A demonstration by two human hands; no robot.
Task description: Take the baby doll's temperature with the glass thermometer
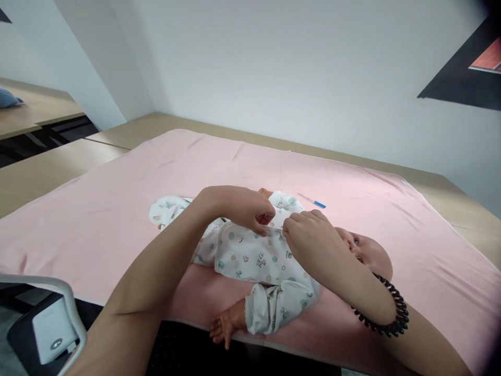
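A baby doll (370, 253) lies on its back, its head to the right and its legs to the left. It wears a white wrap-front baby shirt (250, 256) printed with small animals and hearts. My left hand (250, 209) is bent over the doll's middle, fingers curled and thumb on the shirt's front edge. Close by at the chest, my right hand (313, 240) is closed on the same edge, its fingertips partly hidden. A black coil band (399, 308) circles my right wrist. One doll arm, with its hand (227, 324), stretches toward me.
Under the doll a pink cloth (117, 219) covers much of the wooden table (462, 193). A thermometer-like stick with a blue end (319, 204) lies beyond the doll. At lower left stands a chair with a white frame (70, 303); a white wall rises behind.
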